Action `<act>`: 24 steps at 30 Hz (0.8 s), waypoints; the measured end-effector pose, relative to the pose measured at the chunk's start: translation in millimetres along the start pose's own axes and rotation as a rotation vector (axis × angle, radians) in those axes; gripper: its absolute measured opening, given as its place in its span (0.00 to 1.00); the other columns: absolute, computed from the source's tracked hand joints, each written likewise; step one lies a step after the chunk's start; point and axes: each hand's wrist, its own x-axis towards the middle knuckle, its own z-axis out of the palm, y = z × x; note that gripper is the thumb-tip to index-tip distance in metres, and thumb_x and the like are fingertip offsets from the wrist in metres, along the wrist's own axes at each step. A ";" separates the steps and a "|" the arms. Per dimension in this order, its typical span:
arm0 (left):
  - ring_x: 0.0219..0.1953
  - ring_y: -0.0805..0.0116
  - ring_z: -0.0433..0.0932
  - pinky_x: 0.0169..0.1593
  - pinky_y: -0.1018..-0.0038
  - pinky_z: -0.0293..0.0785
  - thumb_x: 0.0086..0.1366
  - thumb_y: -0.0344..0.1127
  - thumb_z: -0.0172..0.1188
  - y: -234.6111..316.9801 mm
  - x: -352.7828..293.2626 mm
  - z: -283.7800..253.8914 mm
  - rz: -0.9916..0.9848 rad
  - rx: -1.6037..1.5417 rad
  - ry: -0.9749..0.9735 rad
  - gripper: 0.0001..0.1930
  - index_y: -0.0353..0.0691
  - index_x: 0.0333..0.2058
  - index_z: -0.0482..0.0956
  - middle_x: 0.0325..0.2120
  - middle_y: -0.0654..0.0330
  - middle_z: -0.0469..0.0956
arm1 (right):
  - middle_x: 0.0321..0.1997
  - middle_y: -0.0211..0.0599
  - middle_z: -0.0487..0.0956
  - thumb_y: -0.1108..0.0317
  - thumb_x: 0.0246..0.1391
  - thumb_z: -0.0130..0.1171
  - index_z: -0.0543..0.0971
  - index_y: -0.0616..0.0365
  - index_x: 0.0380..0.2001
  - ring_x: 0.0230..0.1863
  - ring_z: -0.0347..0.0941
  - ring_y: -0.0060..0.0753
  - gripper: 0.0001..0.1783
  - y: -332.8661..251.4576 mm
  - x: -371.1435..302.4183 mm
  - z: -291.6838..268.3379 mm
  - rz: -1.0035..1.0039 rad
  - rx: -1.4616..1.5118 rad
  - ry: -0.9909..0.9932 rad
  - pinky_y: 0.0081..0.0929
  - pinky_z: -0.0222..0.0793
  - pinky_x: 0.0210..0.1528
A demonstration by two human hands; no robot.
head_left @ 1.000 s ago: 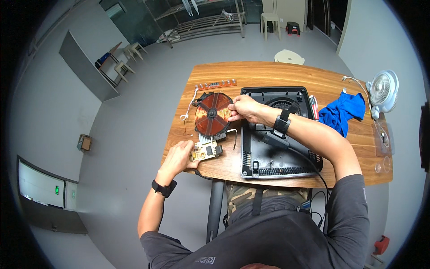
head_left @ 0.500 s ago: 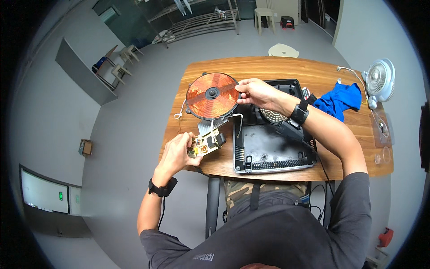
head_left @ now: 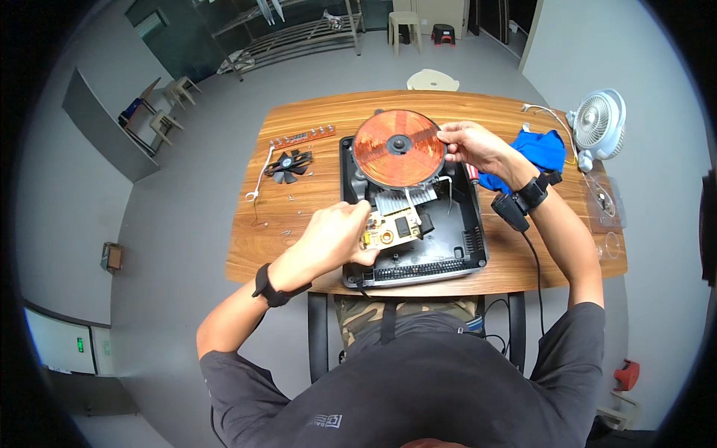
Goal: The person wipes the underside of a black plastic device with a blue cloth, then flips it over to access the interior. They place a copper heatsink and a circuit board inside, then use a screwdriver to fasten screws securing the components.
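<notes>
My right hand [head_left: 472, 145] pinches the right rim of a round copper induction coil [head_left: 381, 153], which has a dark hub at its middle. Gripped at its left end by my left hand [head_left: 337, 230] is a pale yellow circuit board [head_left: 399, 230]. The board carries a ring-shaped part, dark blocks and a finned grey heat sink [head_left: 403, 199] just below the coil. White leads link coil and board. Both parts are over the open black cooker housing [head_left: 452, 250], hiding much of its inside. Whether they touch its floor I cannot tell.
Left of the housing lie a small black fan [head_left: 287, 166], a narrow red board [head_left: 302, 138] with a white lead, and several screws. A blue cloth [head_left: 541, 151], a white desk fan [head_left: 600, 125] and a clear plastic tray [head_left: 603, 201] are on the table's right side.
Both hands have carried the coil and board rightward from beside the housing to over it. The black fan, red board and screws at left now show.
</notes>
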 end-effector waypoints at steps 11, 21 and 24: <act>0.35 0.42 0.81 0.38 0.53 0.77 0.48 0.44 0.77 4.3 46.6 40.7 0.150 0.038 -0.095 0.27 0.34 0.35 0.70 0.26 0.45 0.78 | 0.29 0.19 0.66 0.70 0.71 0.55 0.74 0.54 0.31 0.28 0.67 0.11 0.10 46.1 0.4 -30.9 0.126 -0.019 0.041 0.19 0.86 0.41; 0.36 0.42 0.82 0.39 0.54 0.79 0.48 0.44 0.77 1.3 49.7 48.8 0.151 0.052 -0.129 0.26 0.33 0.35 0.71 0.26 0.45 0.79 | 0.28 0.18 0.70 0.67 0.73 0.55 0.78 0.54 0.36 0.28 0.70 0.10 0.08 63.0 15.7 -40.1 0.120 -0.086 0.010 0.16 0.84 0.37; 0.36 0.43 0.82 0.40 0.55 0.79 0.49 0.44 0.76 -0.7 49.1 50.8 0.161 0.032 -0.133 0.25 0.33 0.34 0.71 0.27 0.46 0.80 | 0.28 0.18 0.70 0.66 0.73 0.54 0.77 0.54 0.36 0.27 0.70 0.09 0.08 59.5 13.7 -35.5 0.131 -0.168 0.038 0.15 0.82 0.36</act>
